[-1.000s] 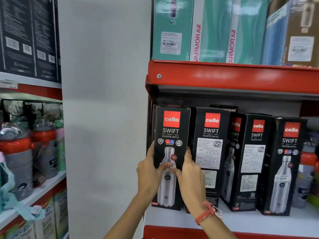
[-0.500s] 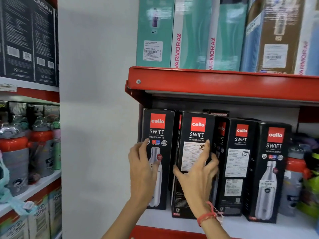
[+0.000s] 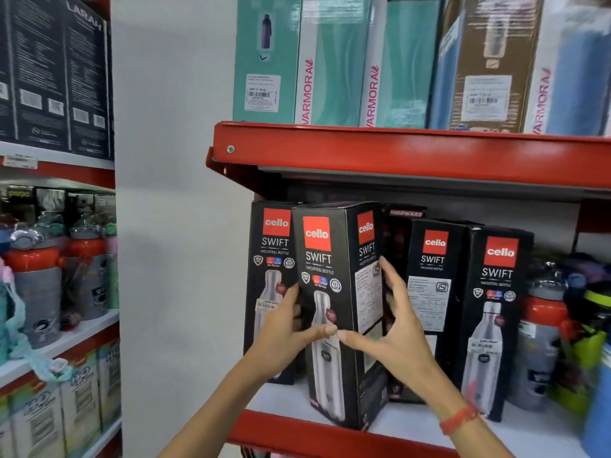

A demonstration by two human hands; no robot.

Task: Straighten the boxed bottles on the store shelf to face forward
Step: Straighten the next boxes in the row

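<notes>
**Second box being turned at the shelf's front edge**

Red-edged store shelf (image 3: 330, 434) carries a row of black Cello boxes. The second box (image 3: 334, 312) from the left end is held at the front edge, angled so that its front and its side panel both show. It is clasped by the left hand (image 3: 287, 328) on its left edge and the right hand (image 3: 396, 328) on its right side, thumbs meeting on the front, seemingly to twist it forward. The leftmost box (image 3: 271, 259) already faces forward.
</notes>
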